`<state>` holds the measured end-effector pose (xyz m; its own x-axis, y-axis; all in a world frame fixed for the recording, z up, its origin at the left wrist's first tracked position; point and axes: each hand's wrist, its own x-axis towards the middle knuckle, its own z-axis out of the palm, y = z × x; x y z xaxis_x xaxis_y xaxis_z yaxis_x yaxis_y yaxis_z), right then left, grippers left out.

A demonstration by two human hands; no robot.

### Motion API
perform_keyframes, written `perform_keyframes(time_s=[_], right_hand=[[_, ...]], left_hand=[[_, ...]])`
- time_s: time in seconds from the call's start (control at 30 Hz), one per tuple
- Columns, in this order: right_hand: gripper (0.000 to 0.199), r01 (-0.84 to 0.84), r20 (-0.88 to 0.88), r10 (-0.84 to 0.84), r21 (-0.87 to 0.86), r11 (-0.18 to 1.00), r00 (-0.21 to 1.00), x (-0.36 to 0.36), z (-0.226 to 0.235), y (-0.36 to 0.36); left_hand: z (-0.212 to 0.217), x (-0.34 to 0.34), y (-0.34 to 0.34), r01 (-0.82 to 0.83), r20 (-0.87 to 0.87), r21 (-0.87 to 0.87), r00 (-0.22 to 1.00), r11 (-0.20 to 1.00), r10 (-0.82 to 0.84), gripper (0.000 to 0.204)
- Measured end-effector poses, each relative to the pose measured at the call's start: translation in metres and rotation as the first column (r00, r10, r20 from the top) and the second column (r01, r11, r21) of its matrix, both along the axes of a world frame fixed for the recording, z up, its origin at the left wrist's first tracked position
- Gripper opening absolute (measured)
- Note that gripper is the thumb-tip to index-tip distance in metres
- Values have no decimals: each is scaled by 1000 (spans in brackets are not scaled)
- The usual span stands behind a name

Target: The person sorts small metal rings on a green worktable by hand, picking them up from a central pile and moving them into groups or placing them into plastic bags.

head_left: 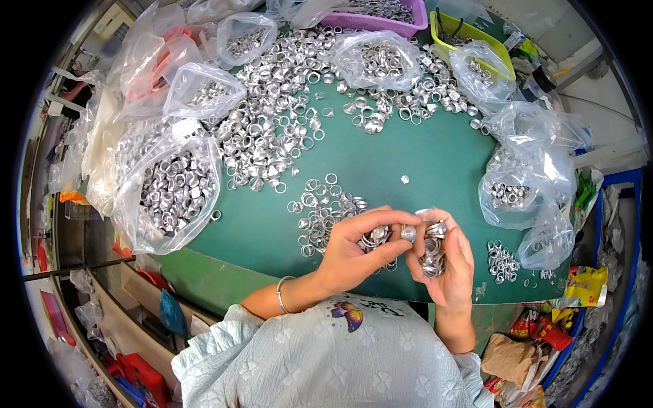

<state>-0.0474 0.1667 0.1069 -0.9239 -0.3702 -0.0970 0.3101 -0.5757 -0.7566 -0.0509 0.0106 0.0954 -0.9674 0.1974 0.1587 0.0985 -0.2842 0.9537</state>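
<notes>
Silver-coloured, one ring is pinched by the left hand above the tabletop, by its near edge; the right hand cups several loose rings, which could spill if it slackens, though that grip is partly hidden.

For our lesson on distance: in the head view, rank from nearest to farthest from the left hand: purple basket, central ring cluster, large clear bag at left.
1. Central ring cluster: close by the left hand, ahead and left.
2. Large clear bag: on the table's left side.
3. Purple basket: at the table's far edge.
</notes>
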Motion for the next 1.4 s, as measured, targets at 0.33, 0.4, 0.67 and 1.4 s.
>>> perform_keyframes(time_s=[0.33,0.4,0.67,1.4], right_hand=[[16,44,-17,-42,109,993,999,7,-2,1],[14,56,-59,-44,204,977,997,8,0,0],[10,125,-99,-101,277,953,990,6,4,-4],[15,-14,362,35,-61,998,931,-3,-55,-25]], left_hand=[[2,2,-2,60,88,41,994,997,-64,25],[1,3,-1,65,104,62,992,996,-71,24],[-5,2,2,54,111,107,992,993,-66,24],[-61,25,-80,-433,437,-47,802,900,408,21]])
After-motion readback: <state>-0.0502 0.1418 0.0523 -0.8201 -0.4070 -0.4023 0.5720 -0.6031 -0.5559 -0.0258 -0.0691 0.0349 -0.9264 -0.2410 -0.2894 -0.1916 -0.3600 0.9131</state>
